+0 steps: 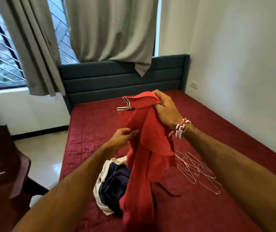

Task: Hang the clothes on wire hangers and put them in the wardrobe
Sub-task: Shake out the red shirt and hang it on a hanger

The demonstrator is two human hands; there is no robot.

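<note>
Zero garments hung so far, as I read it: the wire hangers [199, 169] lie bare on the bed [217, 131], a pile of clothes [112, 183] sits beside them, no wardrobe in view. Red shirt [144, 143] is held up over the pile. Right hand [164, 108] grip is clenched on the collar. Left hand [120, 138] pinches fabric lower down, fingers loosely curled.

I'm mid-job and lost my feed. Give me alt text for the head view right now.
The right hand grips a red shirt by its striped collar above a maroon bed, while the left hand pinches the fabric lower down. Wire hangers lie on the bed to the right, more clothes below.
</note>
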